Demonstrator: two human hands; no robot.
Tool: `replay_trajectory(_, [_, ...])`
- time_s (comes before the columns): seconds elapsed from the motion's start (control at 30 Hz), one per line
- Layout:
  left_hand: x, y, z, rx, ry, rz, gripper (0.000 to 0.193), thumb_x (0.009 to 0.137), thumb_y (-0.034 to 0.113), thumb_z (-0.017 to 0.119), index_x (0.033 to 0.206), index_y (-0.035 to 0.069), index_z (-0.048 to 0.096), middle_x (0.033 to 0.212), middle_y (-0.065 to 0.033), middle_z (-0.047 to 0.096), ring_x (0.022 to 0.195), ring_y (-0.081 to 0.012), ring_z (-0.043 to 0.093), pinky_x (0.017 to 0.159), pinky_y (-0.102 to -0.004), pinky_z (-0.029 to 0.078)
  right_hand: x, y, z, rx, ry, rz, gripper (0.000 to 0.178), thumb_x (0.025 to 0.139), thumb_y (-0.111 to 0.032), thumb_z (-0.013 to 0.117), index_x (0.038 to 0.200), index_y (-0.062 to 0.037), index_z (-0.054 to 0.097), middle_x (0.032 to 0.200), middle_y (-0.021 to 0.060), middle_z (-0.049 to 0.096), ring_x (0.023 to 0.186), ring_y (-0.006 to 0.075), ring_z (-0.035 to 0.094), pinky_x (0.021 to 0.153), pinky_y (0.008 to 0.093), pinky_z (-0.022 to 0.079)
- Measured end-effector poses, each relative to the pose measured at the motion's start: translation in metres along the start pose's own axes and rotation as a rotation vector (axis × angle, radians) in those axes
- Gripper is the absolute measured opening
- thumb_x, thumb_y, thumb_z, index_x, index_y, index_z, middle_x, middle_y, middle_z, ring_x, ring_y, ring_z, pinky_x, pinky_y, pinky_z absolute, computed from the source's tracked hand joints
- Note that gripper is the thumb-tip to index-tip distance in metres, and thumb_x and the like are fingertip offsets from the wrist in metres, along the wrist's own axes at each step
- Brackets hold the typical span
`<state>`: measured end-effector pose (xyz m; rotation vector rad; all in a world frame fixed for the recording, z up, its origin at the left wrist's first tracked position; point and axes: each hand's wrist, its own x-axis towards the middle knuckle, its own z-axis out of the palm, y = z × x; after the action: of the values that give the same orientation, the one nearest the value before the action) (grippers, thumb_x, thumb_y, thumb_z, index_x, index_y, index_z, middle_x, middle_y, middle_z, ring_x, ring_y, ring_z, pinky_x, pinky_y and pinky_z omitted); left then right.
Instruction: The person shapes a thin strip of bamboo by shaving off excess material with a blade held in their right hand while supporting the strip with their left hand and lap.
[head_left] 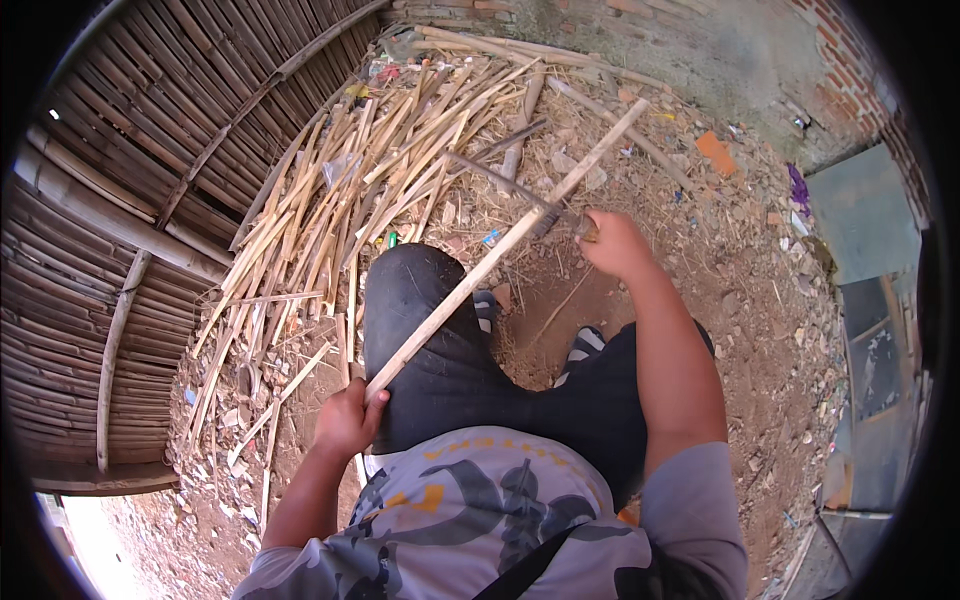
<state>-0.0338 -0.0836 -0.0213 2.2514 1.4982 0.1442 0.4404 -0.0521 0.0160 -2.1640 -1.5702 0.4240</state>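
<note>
**Blade working close to the knee**

Bare dirt yard beside a woven bamboo wall. Left hand (pixel 345 420) fingers grip a long pale bamboo strip (pixel 500 250) lying across the left knee; right hand (pixel 612 243) clasps a dark-bladed knife (pixel 510 188) against it (handle hidden). A slip risks cutting the leg, I judge.

So the bamboo strip (pixel 500 245) is the landmark here. It runs diagonally over the person's left knee (pixel 420 290), near end low on the left, far end up to the right. The left hand (pixel 347 420) is clamped on its near end, beside the left thigh. The right hand (pixel 612 243) sits just right of its middle, gripping a blade (pixel 505 185) that crosses the strip and sticks out to its left. The pile of split bamboo (pixel 350 200) lies left of the strip on the ground, with the bamboo wall (pixel 130 200) further left. A brick wall (pixel 700 50) stands beyond the far end.
</note>
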Motion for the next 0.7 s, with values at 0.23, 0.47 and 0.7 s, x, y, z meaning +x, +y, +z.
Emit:
replay_trajectory(0.23, [-0.004,-0.005,-0.003,0.018,0.01,0.033,0.044,0.1,0.046,0.057,0.089,0.003,0.051,0.069,-0.0253,0.064,0.068,-0.0487,0.065,0.06,-0.0562,0.05,-0.026,-0.035,0.002,-0.22,-0.056,-0.226,0.033,0.081,-0.02,0.072,0.112,-0.0105,0.07,0.09,0.0201,0.071,0.084,0.0397,0.069,0.074,0.0471,0.055])
replay_trajectory(0.47, [0.008,0.008,-0.011,0.071,-0.015,0.037,0.042,0.1,0.046,0.056,0.093,0.004,0.051,0.075,-0.024,0.066,0.074,-0.0483,0.065,0.065,-0.0572,0.051,0.002,0.02,-0.002,-0.075,0.005,-0.014,0.037,0.078,-0.018,0.072,0.114,-0.0132,0.07,0.086,0.0195,0.07,0.084,0.0384,0.069,0.075,0.0482,0.056])
replay_trajectory(0.7, [0.002,0.004,-0.014,0.066,-0.022,0.045,0.043,0.1,0.046,0.055,0.088,0.004,0.052,0.071,-0.0242,0.064,0.071,-0.0479,0.065,0.062,-0.0564,0.05,-0.024,-0.023,0.003,-0.306,0.006,-0.272,0.033,0.079,-0.017,0.071,0.112,-0.0121,0.068,0.088,0.0145,0.072,0.087,0.0362,0.07,0.078,0.0476,0.056])
